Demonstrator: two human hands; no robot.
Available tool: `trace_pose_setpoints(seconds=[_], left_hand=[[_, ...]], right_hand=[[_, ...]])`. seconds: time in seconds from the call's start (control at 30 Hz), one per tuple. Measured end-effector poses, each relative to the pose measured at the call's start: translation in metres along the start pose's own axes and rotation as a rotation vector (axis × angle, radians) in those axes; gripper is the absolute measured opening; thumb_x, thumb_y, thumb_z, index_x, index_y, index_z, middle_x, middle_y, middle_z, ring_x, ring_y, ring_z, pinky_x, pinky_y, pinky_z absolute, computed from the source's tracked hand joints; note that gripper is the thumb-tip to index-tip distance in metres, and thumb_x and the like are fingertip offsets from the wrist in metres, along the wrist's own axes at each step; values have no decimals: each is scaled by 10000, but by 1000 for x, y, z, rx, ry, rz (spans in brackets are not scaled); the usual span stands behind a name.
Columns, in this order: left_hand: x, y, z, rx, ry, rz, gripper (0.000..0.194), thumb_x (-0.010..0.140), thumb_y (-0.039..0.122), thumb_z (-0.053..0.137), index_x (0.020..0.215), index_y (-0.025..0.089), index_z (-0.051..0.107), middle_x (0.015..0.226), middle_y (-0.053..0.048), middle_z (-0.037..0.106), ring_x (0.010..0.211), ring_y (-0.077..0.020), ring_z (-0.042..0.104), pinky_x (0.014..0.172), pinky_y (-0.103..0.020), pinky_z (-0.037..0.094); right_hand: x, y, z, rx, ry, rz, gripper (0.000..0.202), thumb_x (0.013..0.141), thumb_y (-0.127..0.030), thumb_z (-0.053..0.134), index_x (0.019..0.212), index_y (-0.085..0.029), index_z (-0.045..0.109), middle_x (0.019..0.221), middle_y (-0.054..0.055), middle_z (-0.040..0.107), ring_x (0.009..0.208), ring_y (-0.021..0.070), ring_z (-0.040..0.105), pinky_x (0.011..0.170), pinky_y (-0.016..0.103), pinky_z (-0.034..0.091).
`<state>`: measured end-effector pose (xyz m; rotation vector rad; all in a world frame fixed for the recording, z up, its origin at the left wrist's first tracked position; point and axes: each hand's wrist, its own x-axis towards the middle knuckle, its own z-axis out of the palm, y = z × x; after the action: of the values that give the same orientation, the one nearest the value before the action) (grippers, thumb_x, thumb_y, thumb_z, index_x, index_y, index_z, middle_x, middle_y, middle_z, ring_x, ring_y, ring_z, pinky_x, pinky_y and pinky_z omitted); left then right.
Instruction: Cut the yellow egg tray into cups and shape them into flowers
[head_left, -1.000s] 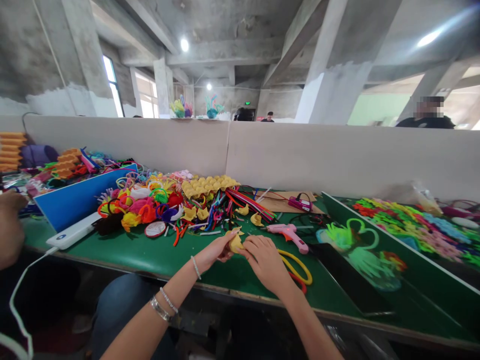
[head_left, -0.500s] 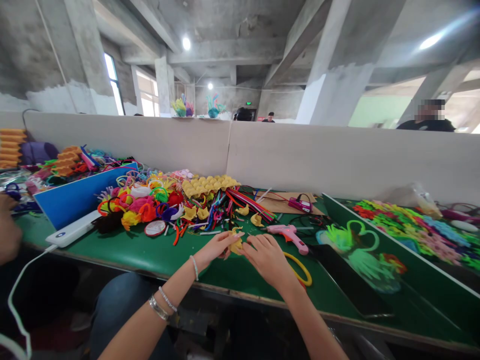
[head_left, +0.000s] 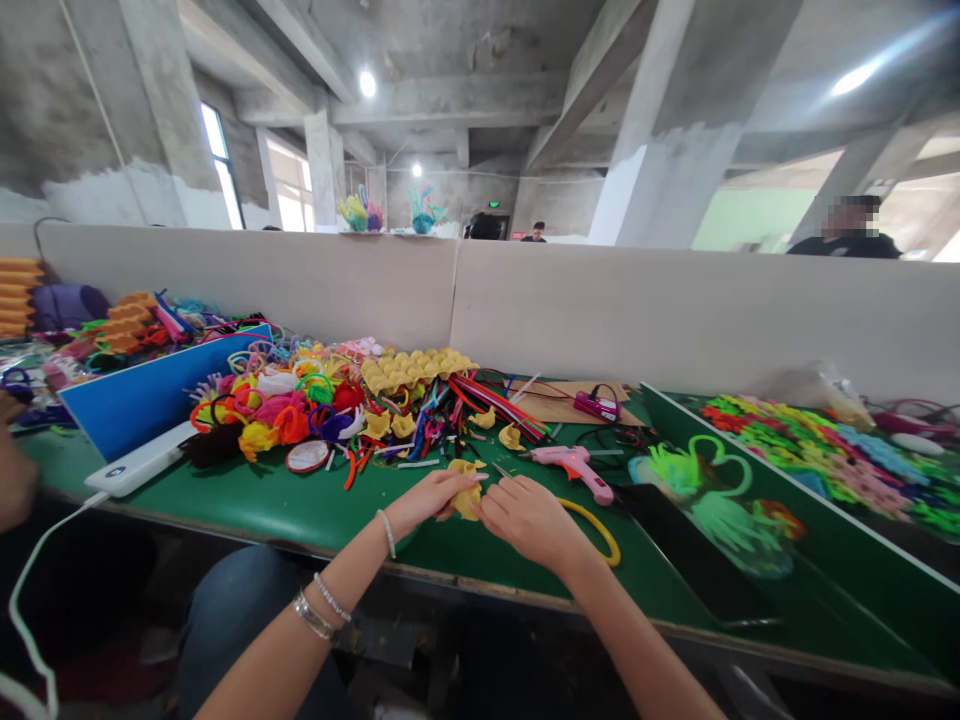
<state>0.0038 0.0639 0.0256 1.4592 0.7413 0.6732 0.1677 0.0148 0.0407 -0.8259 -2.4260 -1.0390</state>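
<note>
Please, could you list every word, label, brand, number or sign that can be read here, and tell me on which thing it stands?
None can be read with certainty.
Green lit sign at the back: too small.
Red sign near it: too small, blurred.
White power strip: dark mark, unreadable.
Pink glue gun: no legible lettering.
Held yellow carton piece: no print visible.
</note>
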Motion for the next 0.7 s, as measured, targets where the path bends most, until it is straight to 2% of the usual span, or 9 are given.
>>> trace_pose_setpoints(seconds=[0.27,0.5,0.7], left_hand=[[0,4,-2,17,-33,-84,398,645,542,547,611,160,439,443,82,327,353,-29,217,380,-237,72],[1,2,-6,50,-80,-119,436,611,577,548,576,173,390,448,84,326,355,-26,208,389,-246,65],[4,-1,-9,138,-80,-153,435,626,581,529,582,163,417,450,85,327,357,-28,215,394,-248,71]], right_hand=[[7,2,-7,9,-96,-134,181,835,-123,421,683,-181,501,572,-25,546,527,128,469,525,293,236],[8,2,-6,-15,-149,-209,209,895,-172,340,765,-183,504,611,-17,559,553,135,502,531,299,262],[9,7,-4,9,-180,-297,216,907,-173,320,785,-171,498,635,-8,573,577,122,519,518,285,254]])
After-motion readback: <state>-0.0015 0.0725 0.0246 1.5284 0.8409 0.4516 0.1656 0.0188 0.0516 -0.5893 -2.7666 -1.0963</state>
